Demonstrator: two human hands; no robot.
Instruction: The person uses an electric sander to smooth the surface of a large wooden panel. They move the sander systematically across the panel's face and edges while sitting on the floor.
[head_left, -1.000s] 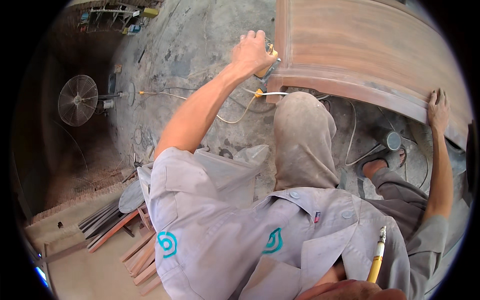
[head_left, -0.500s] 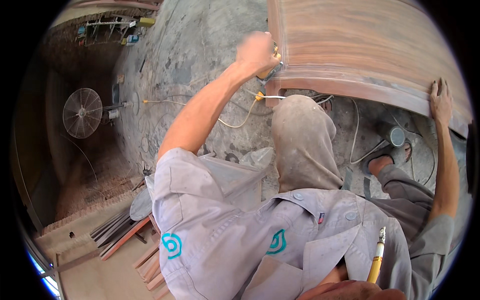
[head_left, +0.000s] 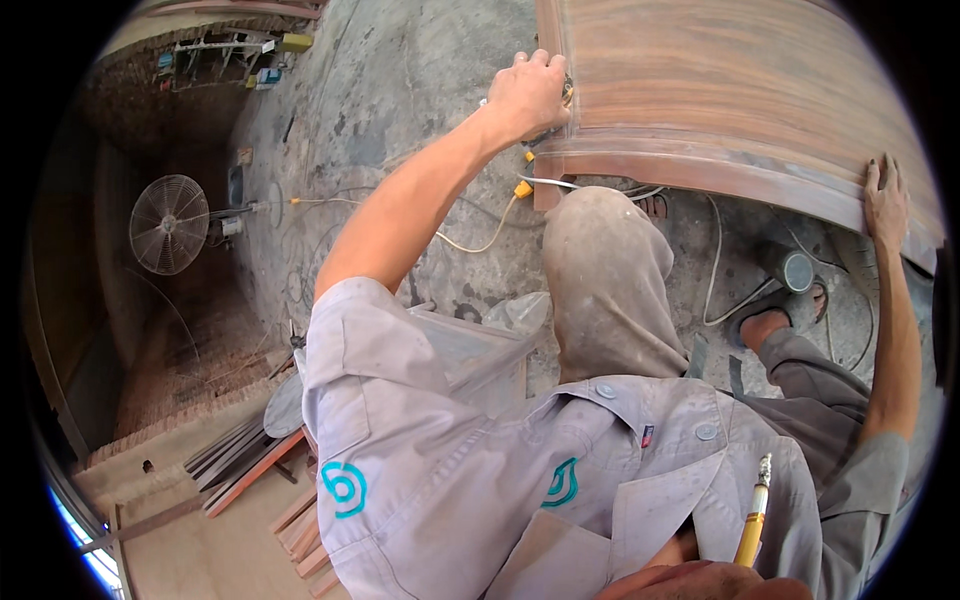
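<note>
Head view. Your left hand is curling its fingers over a mostly hidden tool with yellow parts, at the left edge of the wooden panel; you cannot tell from here whether the tool is touching the wood. The panel is occupying the far right of the scene, its streaked brown face showing, with a framing rail running along its near edge. Your right hand is resting on the panel near its right end, palm down, fingers slightly spread and pointing to the far side. A white cable and a yellow connector are lying just beside the panel's near left corner. Your bent knee is rising between your 2 arms. A grey cylinder is lying near your sandalled foot, and a fan is standing well apart at left.
</note>
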